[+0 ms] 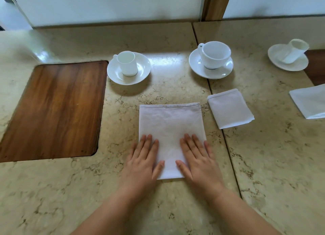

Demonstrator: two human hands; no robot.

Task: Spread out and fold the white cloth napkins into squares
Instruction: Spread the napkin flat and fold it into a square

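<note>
1. Marble-patterned countertop [52, 190] fills our view, with a pale wall behind it. We take the napkin under the hands [169, 129] as our landmark.
2. That napkin lies flat near the counter's front edge, already folded to a rectangle that runs away from us, its hemmed edge at the far end.
3. Our left hand [142, 162] rests on its near left part, fingers straight and spread, gripping nothing; part of the palm sits off the cloth on the stone.
4. Our right hand [197, 161] mirrors it on the near right part, also flat and holding nothing. Judgement: both palms press to set the near crease and smooth out wrinkles.
5. Just right of the landmark lies a finished folded napkin [230, 109] — square, set aside, apparently to keep the working patch free.
6. Farther right, another white napkin [309, 102] is cut off by the frame; we cannot tell its fold state.
7. Beyond the landmark stand three cups on saucers: far left [128, 67], far right [212, 60], and farther right [288, 56].
8. Left of the landmark is a wooden inset panel [56, 109].
9. Judgement: one more fold — far end toward us — should give a square.
</note>
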